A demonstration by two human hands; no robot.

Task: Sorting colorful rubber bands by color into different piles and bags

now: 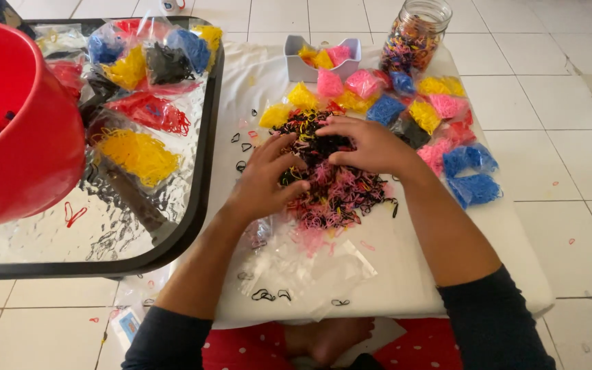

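Under left hand (266, 179) and right hand (368, 142), band pile (334, 195) partly hidden, fingertips buried

I see left hand (265, 179) and right hand (364, 144) both pressed flat on mixed pile of small elastic bands (334, 188) at frame centre | small filled bags (440, 130) upper right | glass jar (414, 34) top | red bucket (15, 123) far left

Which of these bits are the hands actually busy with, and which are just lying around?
In use: left hand, right hand, band pile.

Lying about: red bucket, jar, grey box, filled bags, empty bags, tray.
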